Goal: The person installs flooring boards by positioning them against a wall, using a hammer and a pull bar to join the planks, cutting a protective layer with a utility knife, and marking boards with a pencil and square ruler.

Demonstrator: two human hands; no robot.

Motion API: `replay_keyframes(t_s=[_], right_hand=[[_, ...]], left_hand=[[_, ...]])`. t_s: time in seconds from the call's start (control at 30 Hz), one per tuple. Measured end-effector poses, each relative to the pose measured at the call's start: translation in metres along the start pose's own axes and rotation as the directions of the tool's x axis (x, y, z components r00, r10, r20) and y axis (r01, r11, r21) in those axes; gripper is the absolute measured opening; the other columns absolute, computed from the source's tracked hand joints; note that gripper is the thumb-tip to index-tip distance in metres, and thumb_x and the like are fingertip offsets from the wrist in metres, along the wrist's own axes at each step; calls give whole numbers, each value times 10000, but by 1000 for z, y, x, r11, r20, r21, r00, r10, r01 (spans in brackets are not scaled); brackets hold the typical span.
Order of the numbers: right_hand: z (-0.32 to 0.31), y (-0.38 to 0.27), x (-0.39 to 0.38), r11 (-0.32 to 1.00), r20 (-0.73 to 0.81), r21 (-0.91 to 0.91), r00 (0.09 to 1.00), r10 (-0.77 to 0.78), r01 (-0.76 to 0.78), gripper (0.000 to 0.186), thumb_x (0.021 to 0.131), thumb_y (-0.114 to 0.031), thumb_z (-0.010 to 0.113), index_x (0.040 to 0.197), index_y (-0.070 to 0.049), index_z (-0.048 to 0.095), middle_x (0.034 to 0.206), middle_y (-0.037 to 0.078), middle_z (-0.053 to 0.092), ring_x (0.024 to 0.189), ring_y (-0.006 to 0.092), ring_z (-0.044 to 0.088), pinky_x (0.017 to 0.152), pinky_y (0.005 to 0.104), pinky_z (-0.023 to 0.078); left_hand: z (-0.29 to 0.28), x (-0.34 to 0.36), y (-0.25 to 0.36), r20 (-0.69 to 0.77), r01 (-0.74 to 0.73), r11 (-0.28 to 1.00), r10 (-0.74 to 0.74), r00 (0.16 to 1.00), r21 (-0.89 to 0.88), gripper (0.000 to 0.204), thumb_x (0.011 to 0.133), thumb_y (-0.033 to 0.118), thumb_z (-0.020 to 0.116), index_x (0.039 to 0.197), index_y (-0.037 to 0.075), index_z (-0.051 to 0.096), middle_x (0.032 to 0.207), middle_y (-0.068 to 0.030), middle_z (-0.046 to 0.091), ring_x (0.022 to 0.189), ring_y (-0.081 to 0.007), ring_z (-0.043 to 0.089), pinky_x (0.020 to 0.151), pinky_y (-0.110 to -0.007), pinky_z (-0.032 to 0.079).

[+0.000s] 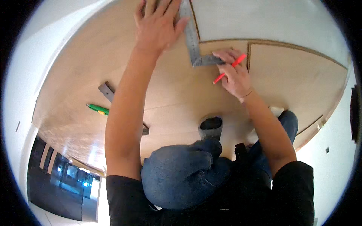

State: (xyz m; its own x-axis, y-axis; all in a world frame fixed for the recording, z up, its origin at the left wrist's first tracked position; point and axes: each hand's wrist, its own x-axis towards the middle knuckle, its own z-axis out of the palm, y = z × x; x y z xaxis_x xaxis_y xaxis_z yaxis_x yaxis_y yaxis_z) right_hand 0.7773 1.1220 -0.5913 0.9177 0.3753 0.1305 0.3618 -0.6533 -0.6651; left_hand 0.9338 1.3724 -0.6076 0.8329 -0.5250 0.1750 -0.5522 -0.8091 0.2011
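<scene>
A metal carpenter's square (191, 39) lies on the light wood floorboards (173, 83), its corner toward me. My left hand (158, 28) rests with fingers spread along the long arm's left side, the thumb reaching to its edge. At the square's short arm is my right hand (234, 75), its fingertips at that arm. A slim red pencil (240, 59) is held between its fingers, point down to the left. Part of the short arm is hidden under the right hand.
Past the stepped board edge lies a pale surface (264, 19). Left of my left forearm lie a green pen-like tool (98, 109) and a dark metal bar (106, 90), partly hidden by the arm. My grey shoe (211, 127) stands on the boards. White wall (22, 90) borders the left.
</scene>
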Motion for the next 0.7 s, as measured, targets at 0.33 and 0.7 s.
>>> replay_keyframes(t_s=[0.33,0.7], right_hand=[[5,2,0,1000,-28,0,1000,9,-9,295,693,66,723,837,-85,515,1357,59,640,1219,362,589,1097,548,439],[2,2,2,1000,-30,0,999,23,-23,318,704,47,728,878,-97,505,1361,72,638,1237,379,578,1109,558,415]], left_hand=[[-6,-2,-2,89,38,998,-34,995,-48,749,961,465,594,1582,99,394,1652,-115,348,1500,-346,294,1235,-537,150],[-3,1,-1,111,65,998,-62,992,-22,741,983,481,580,1592,114,375,1664,-96,329,1528,-316,249,1244,-537,108]])
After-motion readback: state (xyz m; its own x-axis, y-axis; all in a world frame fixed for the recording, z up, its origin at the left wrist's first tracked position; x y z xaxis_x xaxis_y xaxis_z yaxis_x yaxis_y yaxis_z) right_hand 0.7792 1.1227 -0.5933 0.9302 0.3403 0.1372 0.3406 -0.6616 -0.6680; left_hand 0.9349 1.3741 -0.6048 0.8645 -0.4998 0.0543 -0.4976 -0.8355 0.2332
